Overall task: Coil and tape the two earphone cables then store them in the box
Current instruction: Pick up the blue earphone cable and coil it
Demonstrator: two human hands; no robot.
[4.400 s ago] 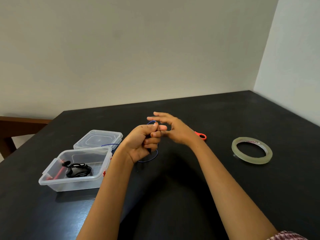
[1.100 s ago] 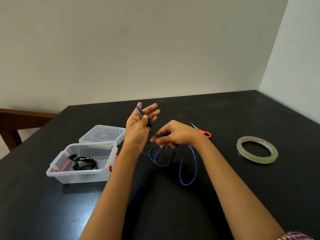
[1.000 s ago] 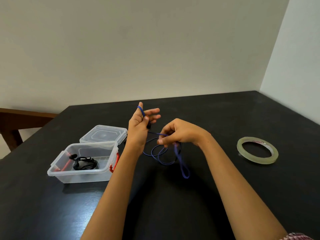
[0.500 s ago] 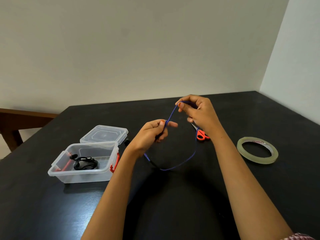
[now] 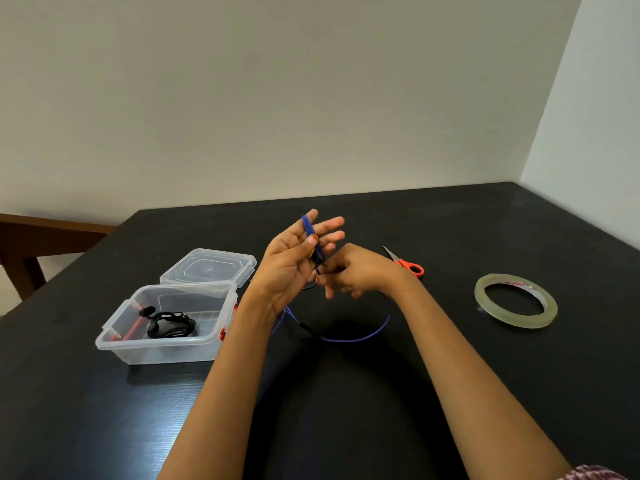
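A plain room, likely in a home or small office: a matte black wooden table (image 5: 450, 393) fills a corner of bare, off-white painted walls (image 5: 277, 98). Left of the raised fingers (image 5: 329, 225), past the table's edge, stands brown wooden furniture (image 5: 38, 233), its kind unclear.
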